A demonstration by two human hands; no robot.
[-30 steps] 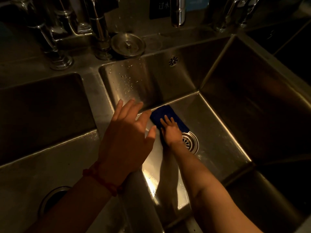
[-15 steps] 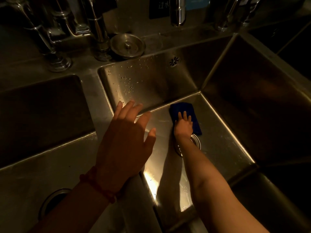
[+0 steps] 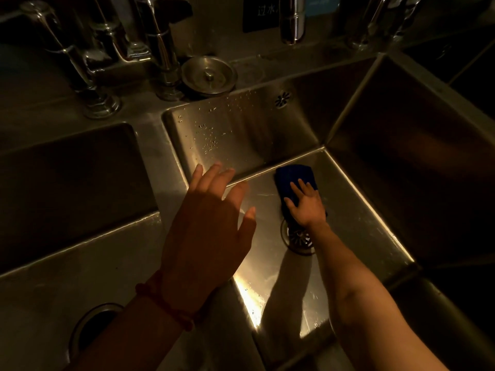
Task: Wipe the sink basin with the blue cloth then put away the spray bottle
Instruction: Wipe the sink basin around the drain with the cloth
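The dark blue cloth (image 3: pixel 292 179) lies flat on the floor of the steel sink basin (image 3: pixel 356 210), close to its back wall. My right hand (image 3: pixel 305 207) presses on the cloth with straight, spread fingers, just behind the round drain strainer (image 3: pixel 298 238). My left hand (image 3: pixel 206 228) hovers open over the divider between the two basins, fingers spread, a red bracelet on its wrist. No spray bottle is in view.
A second basin (image 3: pixel 67 266) with its own drain hole (image 3: pixel 91 328) lies to the left. Chrome taps (image 3: pixel 160 52) and a round metal sink plug (image 3: pixel 209 74) stand on the back ledge. Water drops dot the back wall. Another spout (image 3: pixel 292 20) hangs above.
My right hand has slid the cloth to the right along the back of the basin floor, away from the left wall. My left hand stays almost still.
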